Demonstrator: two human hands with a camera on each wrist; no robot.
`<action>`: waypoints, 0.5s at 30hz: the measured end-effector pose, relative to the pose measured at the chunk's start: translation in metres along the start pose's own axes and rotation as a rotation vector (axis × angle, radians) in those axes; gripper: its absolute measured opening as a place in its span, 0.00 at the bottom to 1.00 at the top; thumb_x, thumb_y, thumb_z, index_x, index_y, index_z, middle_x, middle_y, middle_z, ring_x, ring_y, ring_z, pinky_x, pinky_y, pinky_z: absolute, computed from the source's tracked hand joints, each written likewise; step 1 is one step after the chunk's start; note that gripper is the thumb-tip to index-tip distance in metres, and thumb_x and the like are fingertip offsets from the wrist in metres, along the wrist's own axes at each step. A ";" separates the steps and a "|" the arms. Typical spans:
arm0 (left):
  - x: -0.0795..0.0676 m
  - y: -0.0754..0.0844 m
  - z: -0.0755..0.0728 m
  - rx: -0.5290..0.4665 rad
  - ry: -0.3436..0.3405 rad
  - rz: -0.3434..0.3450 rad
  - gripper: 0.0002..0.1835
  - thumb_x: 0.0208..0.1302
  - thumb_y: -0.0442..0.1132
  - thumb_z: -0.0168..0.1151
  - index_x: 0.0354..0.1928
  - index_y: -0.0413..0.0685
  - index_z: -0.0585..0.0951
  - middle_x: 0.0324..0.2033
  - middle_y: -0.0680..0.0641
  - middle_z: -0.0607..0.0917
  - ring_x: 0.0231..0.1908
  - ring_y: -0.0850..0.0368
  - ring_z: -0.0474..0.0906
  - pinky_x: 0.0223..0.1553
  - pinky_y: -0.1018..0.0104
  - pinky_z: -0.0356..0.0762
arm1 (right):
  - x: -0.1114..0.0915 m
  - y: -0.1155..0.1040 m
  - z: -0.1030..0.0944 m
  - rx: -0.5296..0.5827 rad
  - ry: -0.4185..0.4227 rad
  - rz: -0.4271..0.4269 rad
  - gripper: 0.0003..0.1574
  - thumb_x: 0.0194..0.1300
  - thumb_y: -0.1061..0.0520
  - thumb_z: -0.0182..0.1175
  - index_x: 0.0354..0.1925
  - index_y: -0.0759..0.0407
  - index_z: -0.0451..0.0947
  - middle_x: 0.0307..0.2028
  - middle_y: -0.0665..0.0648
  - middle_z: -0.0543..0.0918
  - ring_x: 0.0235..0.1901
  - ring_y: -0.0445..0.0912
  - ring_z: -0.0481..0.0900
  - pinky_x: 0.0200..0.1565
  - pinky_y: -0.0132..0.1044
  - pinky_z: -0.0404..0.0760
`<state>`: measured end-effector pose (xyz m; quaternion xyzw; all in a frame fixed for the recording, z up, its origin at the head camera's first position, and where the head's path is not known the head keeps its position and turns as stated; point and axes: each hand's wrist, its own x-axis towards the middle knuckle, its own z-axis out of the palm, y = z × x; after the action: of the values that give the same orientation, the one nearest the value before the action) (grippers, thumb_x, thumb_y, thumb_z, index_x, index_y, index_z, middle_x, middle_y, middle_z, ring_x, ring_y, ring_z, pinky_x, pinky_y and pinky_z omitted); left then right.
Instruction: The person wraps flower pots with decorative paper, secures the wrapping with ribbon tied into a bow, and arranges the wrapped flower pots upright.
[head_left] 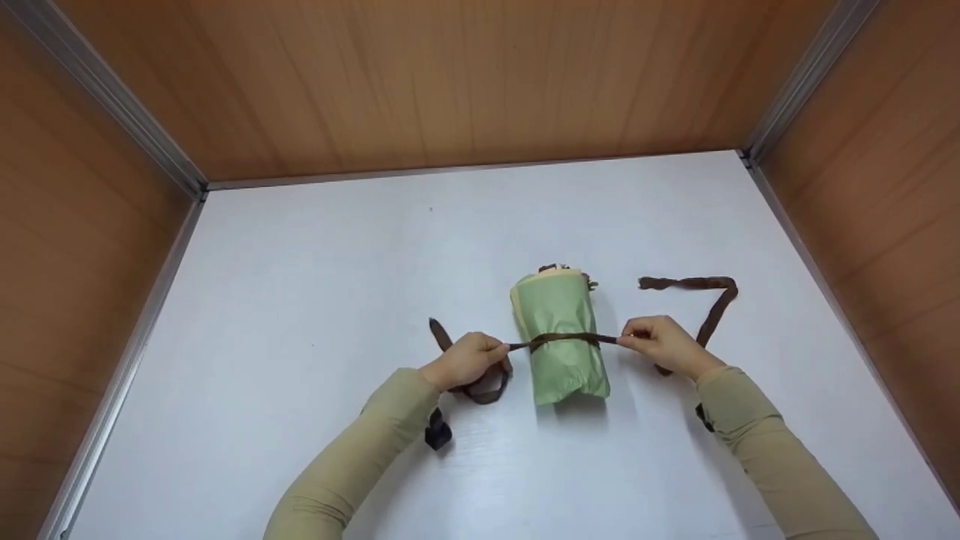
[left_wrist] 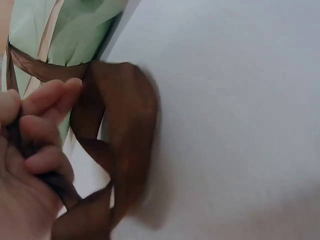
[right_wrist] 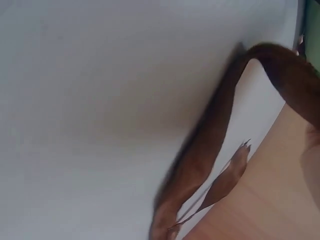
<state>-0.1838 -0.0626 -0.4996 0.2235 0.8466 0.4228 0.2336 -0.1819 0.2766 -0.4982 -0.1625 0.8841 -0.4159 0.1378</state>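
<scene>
A bundle wrapped in green paper (head_left: 564,371) lies on the white table, with a brown ribbon (head_left: 562,337) passing across its middle. To its left, my left hand (head_left: 466,360) grips one side of the ribbon; in the left wrist view the fingers (left_wrist: 47,160) curl round it and a loose loop hangs beside them. On the right, my right hand (head_left: 664,343) pinches the other side between thumb and fingers. Between the hands the ribbon runs straight and taut, cinching the paper. Only a sliver of the right hand (right_wrist: 312,155) shows in the right wrist view.
The ribbon's right tail (head_left: 694,283) bends across the white table (head_left: 300,270), while its left tail lies coiled below my left hand. Small brown pieces (head_left: 555,267) poke out of the bundle's far end. Wood-grain panels (head_left: 480,82) enclose the table at back and sides.
</scene>
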 end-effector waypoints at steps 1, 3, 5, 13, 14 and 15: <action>0.000 0.000 0.001 0.006 0.000 -0.005 0.21 0.73 0.43 0.47 0.29 0.41 0.86 0.33 0.47 0.87 0.41 0.58 0.80 0.50 0.63 0.75 | 0.001 -0.002 0.001 -0.013 -0.009 -0.021 0.11 0.64 0.56 0.61 0.28 0.63 0.80 0.20 0.47 0.70 0.22 0.36 0.64 0.26 0.29 0.65; 0.001 0.001 0.002 0.026 0.004 -0.010 0.20 0.73 0.43 0.47 0.32 0.41 0.85 0.33 0.47 0.86 0.39 0.57 0.79 0.49 0.62 0.75 | 0.003 -0.005 0.004 -0.052 -0.025 -0.064 0.11 0.63 0.57 0.61 0.27 0.62 0.79 0.25 0.49 0.74 0.27 0.38 0.67 0.31 0.30 0.68; 0.003 0.004 0.002 0.038 0.008 -0.020 0.16 0.71 0.41 0.49 0.35 0.41 0.84 0.32 0.46 0.85 0.36 0.57 0.78 0.46 0.62 0.74 | 0.004 -0.008 0.006 -0.097 -0.037 -0.089 0.09 0.64 0.58 0.60 0.28 0.62 0.79 0.31 0.52 0.77 0.33 0.41 0.71 0.37 0.34 0.73; 0.006 0.033 0.004 -0.133 0.033 -0.062 0.13 0.65 0.46 0.52 0.45 0.45 0.74 0.36 0.42 0.84 0.39 0.50 0.78 0.44 0.63 0.72 | 0.008 -0.030 0.008 -0.001 -0.062 0.022 0.22 0.74 0.47 0.45 0.51 0.62 0.74 0.48 0.63 0.80 0.51 0.58 0.75 0.55 0.55 0.71; 0.007 0.036 0.006 -0.139 0.037 -0.061 0.14 0.67 0.48 0.51 0.44 0.45 0.73 0.34 0.44 0.83 0.37 0.51 0.77 0.41 0.64 0.72 | 0.008 -0.034 0.010 0.010 -0.062 0.041 0.23 0.74 0.45 0.43 0.52 0.61 0.72 0.47 0.63 0.80 0.50 0.57 0.76 0.53 0.53 0.72; 0.008 0.039 0.008 -0.131 0.040 -0.066 0.14 0.68 0.49 0.51 0.43 0.46 0.72 0.32 0.46 0.82 0.35 0.53 0.76 0.38 0.65 0.72 | 0.009 -0.038 0.011 0.008 -0.062 0.056 0.24 0.75 0.44 0.42 0.53 0.61 0.70 0.46 0.63 0.79 0.47 0.55 0.76 0.50 0.49 0.74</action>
<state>-0.1785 -0.0319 -0.4732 0.1713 0.8284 0.4740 0.2445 -0.1792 0.2424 -0.4766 -0.1500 0.8819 -0.4103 0.1773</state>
